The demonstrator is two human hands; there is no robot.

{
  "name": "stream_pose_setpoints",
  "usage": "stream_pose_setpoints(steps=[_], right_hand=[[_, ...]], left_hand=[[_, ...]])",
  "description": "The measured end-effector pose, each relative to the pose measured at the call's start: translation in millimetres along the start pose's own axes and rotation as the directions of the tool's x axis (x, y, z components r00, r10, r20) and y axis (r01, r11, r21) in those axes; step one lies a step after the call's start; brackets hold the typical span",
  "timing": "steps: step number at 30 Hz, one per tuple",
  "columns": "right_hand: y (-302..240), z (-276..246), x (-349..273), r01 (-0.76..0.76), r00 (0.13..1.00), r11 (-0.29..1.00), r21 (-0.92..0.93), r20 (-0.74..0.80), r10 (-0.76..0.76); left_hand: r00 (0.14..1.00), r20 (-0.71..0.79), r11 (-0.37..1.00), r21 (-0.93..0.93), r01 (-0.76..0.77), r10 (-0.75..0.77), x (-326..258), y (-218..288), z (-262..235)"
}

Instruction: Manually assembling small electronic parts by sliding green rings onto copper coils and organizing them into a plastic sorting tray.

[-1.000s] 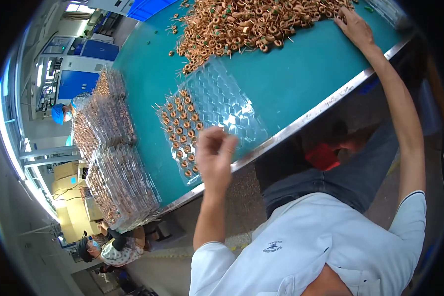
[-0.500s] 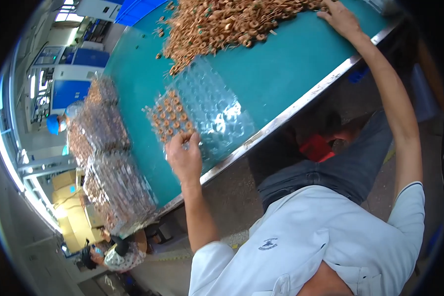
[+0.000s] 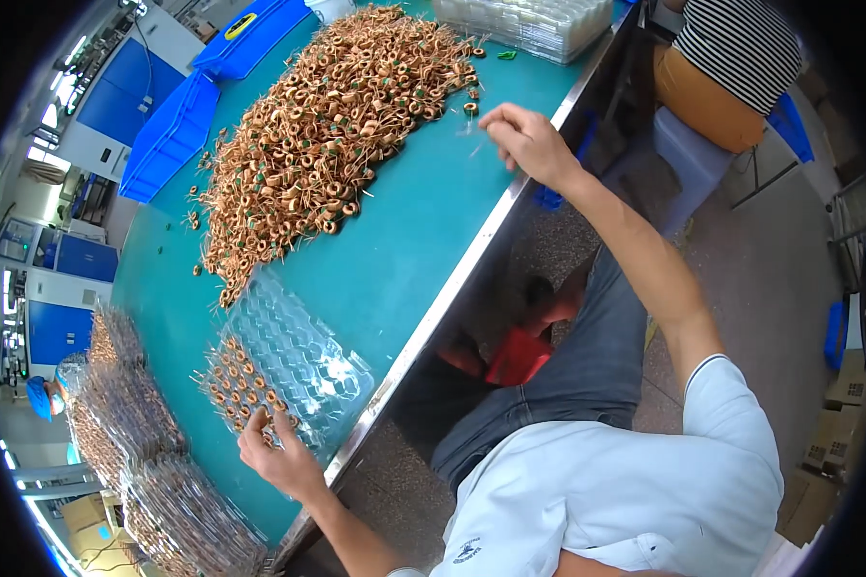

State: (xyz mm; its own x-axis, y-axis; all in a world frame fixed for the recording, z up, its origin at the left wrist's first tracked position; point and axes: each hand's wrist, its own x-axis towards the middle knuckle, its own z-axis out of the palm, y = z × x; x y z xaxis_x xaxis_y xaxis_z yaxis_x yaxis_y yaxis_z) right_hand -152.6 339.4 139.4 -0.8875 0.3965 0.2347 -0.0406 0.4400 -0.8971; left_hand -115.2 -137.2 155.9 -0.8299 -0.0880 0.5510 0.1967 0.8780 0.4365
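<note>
A clear plastic blister tray (image 3: 303, 332) lies on the green tabletop, with copper-wound ring coils (image 3: 236, 380) filling rows along its left side. My left hand (image 3: 281, 460) rests at the tray's near end, thumb and finger closed round a coil there. Farther right, near the table's metal edge, my right hand (image 3: 534, 144) hovers slightly blurred, fingers bent and apart, with no coil visible in it. A loose coil (image 3: 471, 109) and a faint clear smear lie just beyond its fingertips. The big heap of coils with wire leads (image 3: 308, 135) spreads over the far tabletop.
Stacked filled trays (image 3: 130, 413) stand at the table's left end. Blue bins (image 3: 168, 135) line the far side, and clear empty-looking trays (image 3: 539, 29) are piled at far right. Someone in a striped top (image 3: 741, 48) sits beyond, on a plastic stool (image 3: 688, 163).
The view has swung to the right. My right hand has drawn back from the heap toward the table edge. My left hand stays at the tray's near end.
</note>
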Motion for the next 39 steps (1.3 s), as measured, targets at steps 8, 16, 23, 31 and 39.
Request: stream_pose_setpoints(steps=[8, 16, 23, 31, 39], right_hand=[[-44, 42, -160, -0.118, 0.889, 0.979, 0.167, 0.457, 0.030], [-6, 45, -223, -0.105, 0.862, 0.977, 0.188, 0.507, -0.005], [2, 45, -236, -0.272, 0.854, 0.909, 0.315, 0.515, 0.077], [20, 56, -245, -0.371, 0.860, 0.828, 0.421, 0.492, 0.136], [25, 67, -249, -0.365, 0.906, 0.780, 0.507, 0.385, 0.174]], left_hand=[[0.820, 0.489, 0.768, -0.633, 0.099, 0.298, -73, 119, 45], [0.593, 0.686, 0.804, -0.586, 0.106, 0.422, -104, 124, 82], [0.508, 0.630, 0.735, -0.678, -0.009, 0.587, -109, 113, 95], [0.443, 0.674, 0.731, -0.680, 0.059, 0.591, -106, 109, 95], [0.349, 0.846, 0.668, -0.532, 0.520, 0.403, -119, 111, 95]])
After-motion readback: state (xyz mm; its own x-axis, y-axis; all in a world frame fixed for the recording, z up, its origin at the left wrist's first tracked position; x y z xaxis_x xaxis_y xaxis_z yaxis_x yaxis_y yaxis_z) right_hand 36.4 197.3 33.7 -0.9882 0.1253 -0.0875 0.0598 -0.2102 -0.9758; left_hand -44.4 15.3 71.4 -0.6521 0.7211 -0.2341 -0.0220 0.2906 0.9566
